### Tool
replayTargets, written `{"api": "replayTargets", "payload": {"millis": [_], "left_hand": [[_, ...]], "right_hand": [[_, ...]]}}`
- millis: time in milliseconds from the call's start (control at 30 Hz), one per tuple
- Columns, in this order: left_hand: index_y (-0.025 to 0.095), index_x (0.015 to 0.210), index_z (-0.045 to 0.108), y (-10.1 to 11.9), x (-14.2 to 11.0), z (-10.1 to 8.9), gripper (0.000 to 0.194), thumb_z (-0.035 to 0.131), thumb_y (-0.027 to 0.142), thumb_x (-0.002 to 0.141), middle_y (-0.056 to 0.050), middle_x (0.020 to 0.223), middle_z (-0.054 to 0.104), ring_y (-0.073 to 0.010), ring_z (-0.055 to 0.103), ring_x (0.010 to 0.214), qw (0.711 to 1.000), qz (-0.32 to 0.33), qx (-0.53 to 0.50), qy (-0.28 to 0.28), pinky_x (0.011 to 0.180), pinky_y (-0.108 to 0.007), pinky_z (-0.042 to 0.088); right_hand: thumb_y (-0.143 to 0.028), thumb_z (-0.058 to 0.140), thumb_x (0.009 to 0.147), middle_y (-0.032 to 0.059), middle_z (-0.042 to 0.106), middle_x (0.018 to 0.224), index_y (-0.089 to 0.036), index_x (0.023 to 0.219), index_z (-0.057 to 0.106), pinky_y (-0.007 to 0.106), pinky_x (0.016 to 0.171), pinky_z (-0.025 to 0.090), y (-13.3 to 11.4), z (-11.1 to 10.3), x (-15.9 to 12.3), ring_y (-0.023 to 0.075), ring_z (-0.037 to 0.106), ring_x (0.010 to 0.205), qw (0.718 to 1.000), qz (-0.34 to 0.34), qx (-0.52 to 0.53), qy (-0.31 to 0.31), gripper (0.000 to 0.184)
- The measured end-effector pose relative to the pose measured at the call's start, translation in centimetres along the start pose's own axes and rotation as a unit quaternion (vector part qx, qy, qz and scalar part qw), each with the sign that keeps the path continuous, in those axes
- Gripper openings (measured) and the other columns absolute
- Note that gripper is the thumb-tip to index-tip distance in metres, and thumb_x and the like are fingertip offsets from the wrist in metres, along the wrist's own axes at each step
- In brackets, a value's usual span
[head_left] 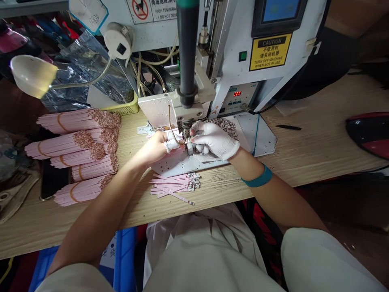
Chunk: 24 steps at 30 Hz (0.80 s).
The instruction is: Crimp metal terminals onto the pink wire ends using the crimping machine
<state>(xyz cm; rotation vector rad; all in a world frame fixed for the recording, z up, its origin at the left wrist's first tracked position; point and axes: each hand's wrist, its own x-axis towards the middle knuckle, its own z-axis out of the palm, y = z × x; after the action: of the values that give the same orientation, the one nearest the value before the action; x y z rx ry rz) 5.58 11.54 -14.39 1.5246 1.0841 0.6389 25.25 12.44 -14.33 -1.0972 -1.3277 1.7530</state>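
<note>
Under the soldering machine's head (187,117), both of my hands work close together over a white metal plate (164,167). My left hand (159,146), white coverings on its fingertips, is closed on pink flat cables (176,154) that show beside its fingers. From the other side my right hand (215,140), in a white glove, pinches at the tip below the head; whatever is in its fingers is too small to name. A small metal block (190,149) sits between the hands. Small connector pieces (225,126) lie heaped behind my right hand.
Loose pink cables with connector ends (176,186) lie near the table's front edge. Rubber-banded bundles of pink cable (73,142) are stacked at left, beside a yellow basket (124,106). A lamp (33,77) reaches in from the left. Black tweezers (288,127) lie at right.
</note>
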Motion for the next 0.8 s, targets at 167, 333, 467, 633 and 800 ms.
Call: {"api": "replayTargets", "payload": {"millis": [167,333,467,633,800], "left_hand": [[0.013,0.060,0.060,1.1,-0.8,-0.5,0.027,0.067,0.036,0.071,0.000,0.062,0.056,-0.0097,0.047,0.056,0.998,-0.003,0.060,0.013,0.055,-0.021,0.040],[0.016,0.079,0.072,2.6,-3.0,-0.5,0.019,0.060,0.031,0.075,-0.002,0.074,0.069,-0.0143,0.058,0.066,0.972,0.014,0.212,-0.097,0.060,-0.022,0.044],[0.018,0.082,0.073,2.0,-3.7,0.3,0.022,0.052,0.023,0.076,-0.004,0.072,0.068,-0.0159,0.058,0.060,0.915,0.013,0.400,-0.053,0.053,-0.024,0.038],[0.014,0.079,0.069,1.0,-3.0,0.9,0.022,0.048,0.018,0.074,-0.011,0.081,0.065,-0.0194,0.055,0.060,0.834,0.048,0.543,0.087,0.049,-0.028,0.030],[0.015,0.073,0.068,0.5,-2.3,0.8,0.017,0.051,0.017,0.072,-0.006,0.067,0.060,-0.0157,0.051,0.057,0.881,0.056,0.466,0.060,0.053,-0.025,0.035]], "right_hand": [[-0.012,0.063,0.075,-0.0019,0.053,0.060,-0.018,0.084,0.054,0.018,0.033,0.036,-1.1,-1.2,-0.7,0.0083,0.050,0.046,0.997,-0.018,-0.069,-0.004,0.014],[-0.017,0.063,0.076,0.0027,0.065,0.076,-0.018,0.083,0.067,0.024,0.051,0.044,-2.7,-4.6,-1.6,0.0144,0.058,0.065,0.933,-0.122,-0.329,0.080,0.008],[-0.014,0.064,0.074,0.0008,0.070,0.079,-0.020,0.075,0.072,0.029,0.068,0.044,-2.5,-5.2,-1.5,0.0185,0.062,0.078,0.871,-0.116,-0.474,0.052,0.010],[-0.022,0.065,0.073,0.0013,0.070,0.078,-0.019,0.077,0.073,0.031,0.066,0.041,-1.1,-3.7,-0.5,0.0204,0.062,0.077,0.825,-0.132,-0.543,0.085,0.008],[-0.014,0.063,0.073,0.0030,0.071,0.084,-0.017,0.077,0.070,0.031,0.074,0.045,-1.0,-2.5,-0.7,0.0193,0.063,0.082,0.858,-0.162,-0.479,0.088,0.008]]}}
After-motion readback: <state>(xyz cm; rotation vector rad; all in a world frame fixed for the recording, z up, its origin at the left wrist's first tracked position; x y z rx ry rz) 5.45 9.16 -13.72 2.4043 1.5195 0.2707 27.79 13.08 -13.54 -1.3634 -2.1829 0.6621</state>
